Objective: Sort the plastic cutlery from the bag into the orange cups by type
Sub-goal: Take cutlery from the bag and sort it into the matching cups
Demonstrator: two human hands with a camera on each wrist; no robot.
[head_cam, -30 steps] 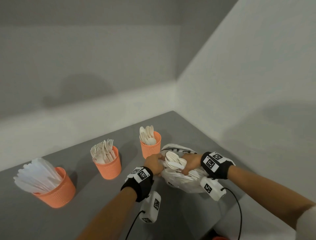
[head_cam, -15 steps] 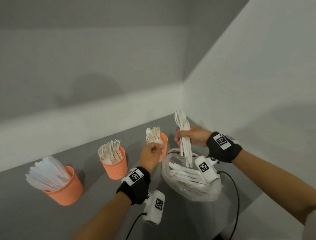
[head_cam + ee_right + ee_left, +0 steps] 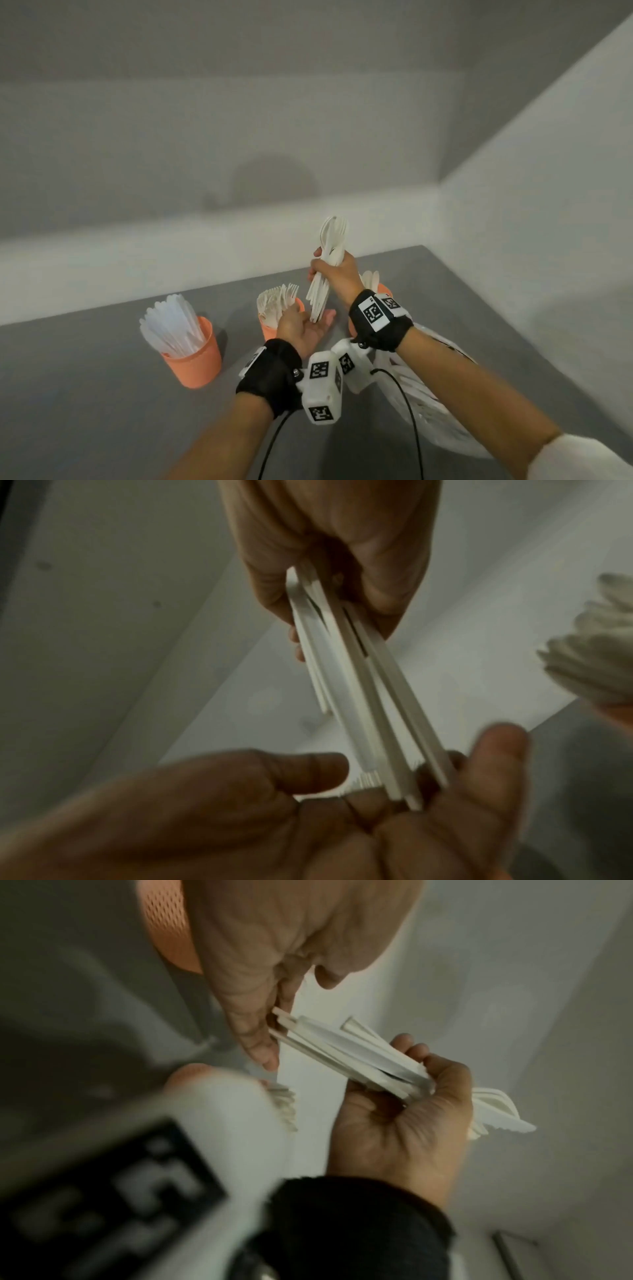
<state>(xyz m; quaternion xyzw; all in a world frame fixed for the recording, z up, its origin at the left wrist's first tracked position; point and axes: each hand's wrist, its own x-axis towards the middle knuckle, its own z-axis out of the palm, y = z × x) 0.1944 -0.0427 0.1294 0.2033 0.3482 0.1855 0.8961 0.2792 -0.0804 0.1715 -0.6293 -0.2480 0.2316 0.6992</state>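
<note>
My right hand [image 3: 334, 274] grips a bundle of white plastic cutlery [image 3: 323, 270] upright above the table, heads up; spoon bowls and fork tines show at its top. The left hand [image 3: 308, 325] lies palm up under the bundle, and the handle ends [image 3: 387, 783] rest against its fingers. Three orange cups stand in a row: knives [image 3: 195, 359] on the left, forks [image 3: 270, 330] partly behind the left hand, spoons [image 3: 380, 287] mostly hidden behind my right wrist. The clear bag [image 3: 431, 421] with more cutlery lies under my right forearm.
The grey table [image 3: 85, 394] ends at pale walls behind and to the right, close to the cups. Wrist cameras and their black cables [image 3: 270, 442] hang below both wrists, over the table in front of the bag.
The right hand has lifted the bundle out of the bag and carried it left, toward the fork cup. The left hand left the bag and turned palm up under the handle ends.
</note>
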